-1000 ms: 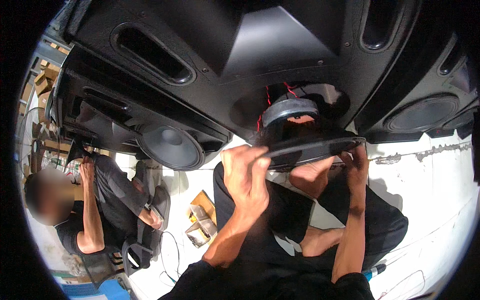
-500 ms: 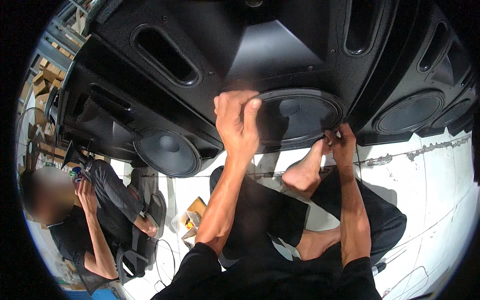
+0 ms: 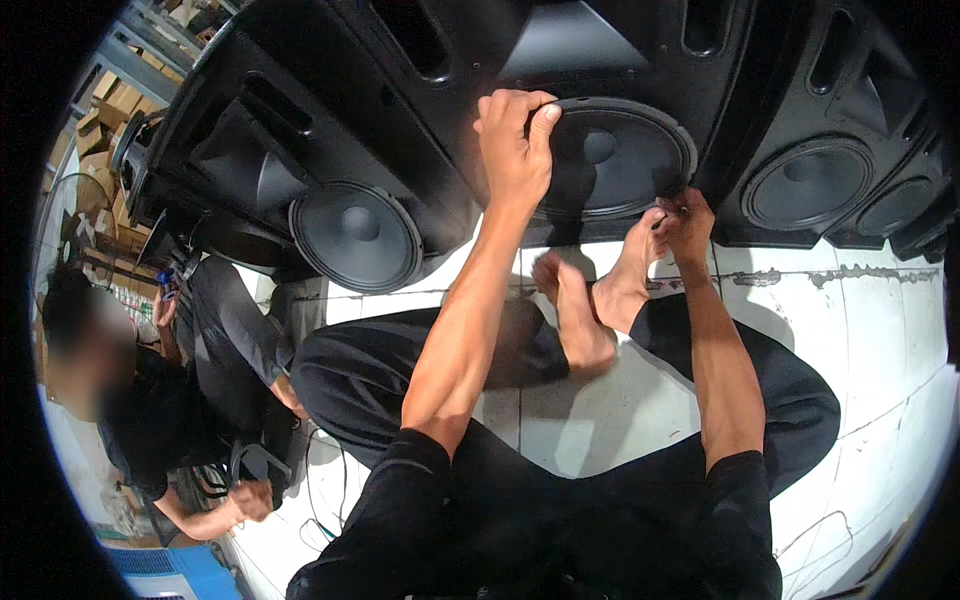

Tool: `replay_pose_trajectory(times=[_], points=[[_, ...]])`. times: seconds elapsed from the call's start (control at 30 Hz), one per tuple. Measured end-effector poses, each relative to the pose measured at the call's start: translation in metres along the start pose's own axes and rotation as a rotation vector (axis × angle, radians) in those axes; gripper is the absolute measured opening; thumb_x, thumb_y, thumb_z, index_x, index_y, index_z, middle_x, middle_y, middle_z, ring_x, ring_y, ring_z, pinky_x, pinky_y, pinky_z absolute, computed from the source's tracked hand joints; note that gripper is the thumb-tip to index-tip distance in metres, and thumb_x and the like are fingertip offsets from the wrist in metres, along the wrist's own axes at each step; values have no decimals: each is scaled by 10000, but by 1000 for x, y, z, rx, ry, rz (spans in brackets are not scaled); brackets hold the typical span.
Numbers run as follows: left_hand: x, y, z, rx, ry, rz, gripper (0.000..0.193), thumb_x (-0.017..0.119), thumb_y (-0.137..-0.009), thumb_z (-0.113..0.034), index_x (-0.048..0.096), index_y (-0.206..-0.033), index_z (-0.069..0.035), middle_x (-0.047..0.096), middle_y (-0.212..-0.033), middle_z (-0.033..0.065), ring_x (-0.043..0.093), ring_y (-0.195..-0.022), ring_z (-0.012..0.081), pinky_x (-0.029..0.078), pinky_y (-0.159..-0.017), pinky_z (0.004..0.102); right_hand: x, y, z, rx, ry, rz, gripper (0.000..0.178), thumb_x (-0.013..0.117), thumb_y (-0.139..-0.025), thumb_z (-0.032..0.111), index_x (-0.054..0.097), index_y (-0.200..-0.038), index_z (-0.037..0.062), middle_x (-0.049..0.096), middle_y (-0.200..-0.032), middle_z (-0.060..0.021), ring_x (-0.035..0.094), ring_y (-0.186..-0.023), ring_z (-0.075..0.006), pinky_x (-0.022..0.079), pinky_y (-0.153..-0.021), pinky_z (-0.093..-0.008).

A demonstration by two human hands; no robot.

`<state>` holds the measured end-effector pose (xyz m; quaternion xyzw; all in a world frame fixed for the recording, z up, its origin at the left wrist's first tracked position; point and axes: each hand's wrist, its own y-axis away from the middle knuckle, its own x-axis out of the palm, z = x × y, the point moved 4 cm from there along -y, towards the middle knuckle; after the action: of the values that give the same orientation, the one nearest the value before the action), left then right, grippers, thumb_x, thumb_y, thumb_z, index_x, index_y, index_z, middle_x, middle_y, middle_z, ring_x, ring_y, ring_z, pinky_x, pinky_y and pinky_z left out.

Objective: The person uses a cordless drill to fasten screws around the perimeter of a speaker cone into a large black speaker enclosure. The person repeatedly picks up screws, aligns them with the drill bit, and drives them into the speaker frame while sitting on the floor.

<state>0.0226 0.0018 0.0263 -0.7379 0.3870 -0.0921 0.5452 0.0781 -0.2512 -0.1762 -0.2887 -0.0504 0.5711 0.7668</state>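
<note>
A round black woofer (image 3: 628,170) sits at the lower front of a black speaker cabinet (image 3: 468,62). My left hand (image 3: 514,150) grips its upper left rim, fingers curled over the edge and thumb along the frame. Down at the lower right rim, my right hand (image 3: 689,224) has its bent fingers closed against the edge, their tips partly in shadow. Whether the rim lies flush with the cabinet all round cannot be told. My bare feet (image 3: 622,275) rest close below the woofer.
More black speaker cabinets with round woofers stand at the left (image 3: 358,236) and right (image 3: 808,182). A co-worker (image 3: 150,400) sits at the far left, holding a small blue object. Cardboard boxes (image 3: 118,105) fill shelving behind. Thin cable (image 3: 340,470) lies on the white tiled floor.
The view has shifted, and both my hands stay at the woofer's rim. My left knee has swung outward and my left foot forward. The co-worker's near arm has dropped.
</note>
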Motion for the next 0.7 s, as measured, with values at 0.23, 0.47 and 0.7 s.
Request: replay_pose_trajectory(times=[0.23, 0.47, 0.7], points=[[-2, 5, 2, -15, -12, -26, 136, 686, -854, -192, 700, -891, -62, 617, -859, 63, 538, -834, 225, 403, -784, 343, -2, 2, 9, -29, 54, -11, 205, 756, -741, 103, 587, -778, -7, 626, -756, -156, 628, -685, -337, 487, -632, -394], [-5, 4, 3, 5, -23, -16, 127, 689, -850, -179, 700, -882, -57, 626, -853, 57, 546, -817, 217, 415, -763, 329, 1, 4, 11, -120, 101, -23, 210, 753, -745, 91, 567, -742, -7, 620, -728, -149, 626, -661, -331, 484, -603, -384], [-4, 6, 6, -5, -51, -14, 133, 692, -848, -186, 707, -902, -65, 628, -870, 56, 546, -847, 213, 396, -796, 331, 8, 4, 5, -49, 108, -30, 198, 750, -747, 92, 580, -771, -7, 630, -717, -145, 633, -650, -316, 489, -588, -388]])
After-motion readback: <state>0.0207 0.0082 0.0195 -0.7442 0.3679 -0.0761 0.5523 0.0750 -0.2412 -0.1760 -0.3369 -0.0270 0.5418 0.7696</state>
